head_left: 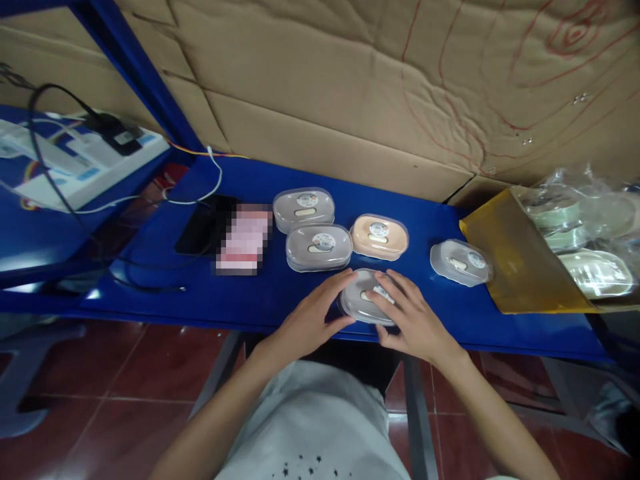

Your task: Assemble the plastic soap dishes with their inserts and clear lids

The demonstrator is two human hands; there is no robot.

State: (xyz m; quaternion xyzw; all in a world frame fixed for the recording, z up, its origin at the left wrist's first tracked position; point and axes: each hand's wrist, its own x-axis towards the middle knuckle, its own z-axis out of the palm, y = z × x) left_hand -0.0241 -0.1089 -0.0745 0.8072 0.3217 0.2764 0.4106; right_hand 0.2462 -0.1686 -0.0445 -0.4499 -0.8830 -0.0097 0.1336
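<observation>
Gray container (356, 300) — on counter (250, 303), near front edge; our left hand (313, 319) and right hand (419, 321) cup its ends. Clear lid (363, 278) already on — full seating we cannot tell. Four other containers (396, 239), also lidded, stand nearby.

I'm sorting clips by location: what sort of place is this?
Probably a small workshop or packing station: a blue worktop is backed by cardboard, several clear-lidded oval containers are set out on it, and an open carton holds plastic-bagged items.
</observation>
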